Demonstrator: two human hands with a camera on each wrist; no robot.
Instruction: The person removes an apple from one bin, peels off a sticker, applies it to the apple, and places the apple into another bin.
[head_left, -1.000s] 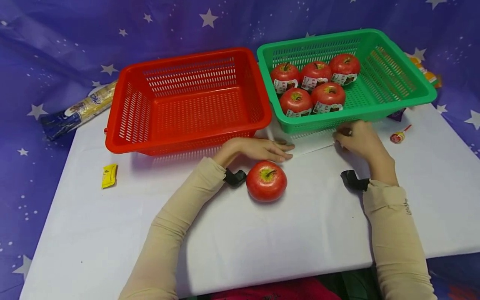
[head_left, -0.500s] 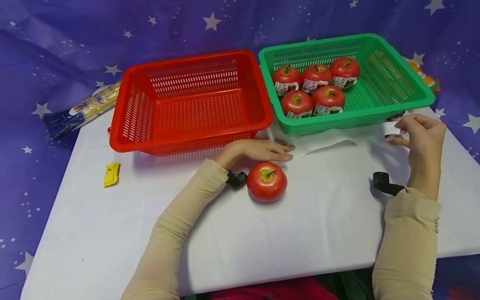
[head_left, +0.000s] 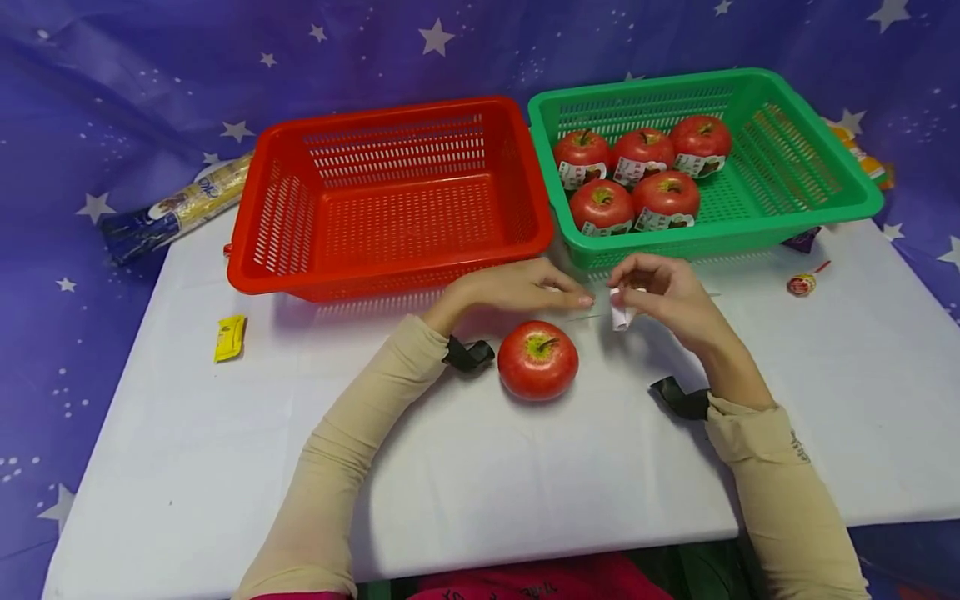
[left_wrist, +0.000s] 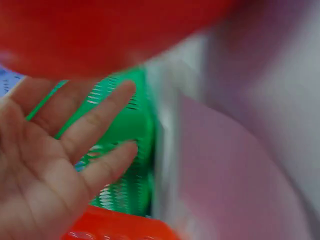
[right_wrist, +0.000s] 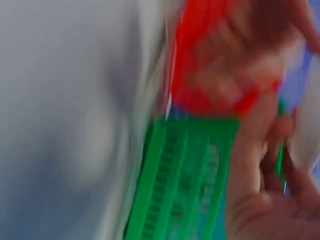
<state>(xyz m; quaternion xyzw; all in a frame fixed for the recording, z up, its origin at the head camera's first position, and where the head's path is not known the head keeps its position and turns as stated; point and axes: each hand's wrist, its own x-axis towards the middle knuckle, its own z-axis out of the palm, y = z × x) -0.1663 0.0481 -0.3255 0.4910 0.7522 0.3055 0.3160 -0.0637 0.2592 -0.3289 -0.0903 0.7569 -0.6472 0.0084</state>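
A red apple (head_left: 537, 361) rests on the white-covered table in front of the hands. My right hand (head_left: 670, 302) pinches a small white label (head_left: 621, 309) between thumb and fingers, just above the table. To its left, my left hand (head_left: 519, 288) reaches behind the apple with fingers extended; the left wrist view shows its palm (left_wrist: 37, 180) and spread fingers. A white paper strip lies beneath the hands, mostly hidden, with little more than its thin edge visible. In the left wrist view the apple (left_wrist: 105, 37) fills the top, blurred.
Behind the left hand stands a red basket (head_left: 390, 279). A green basket (head_left: 705, 237) beside it holds several labelled apples (head_left: 666, 200). A lollipop (head_left: 802, 285) lies at right, a yellow packet (head_left: 229, 337) at left, and a pasta bag (head_left: 180, 208) at back left.
My right hand first swings right, away from the strip, then comes back left close to my left hand, with the label in its fingers. The strip's raised end drops. The front apple stays put.
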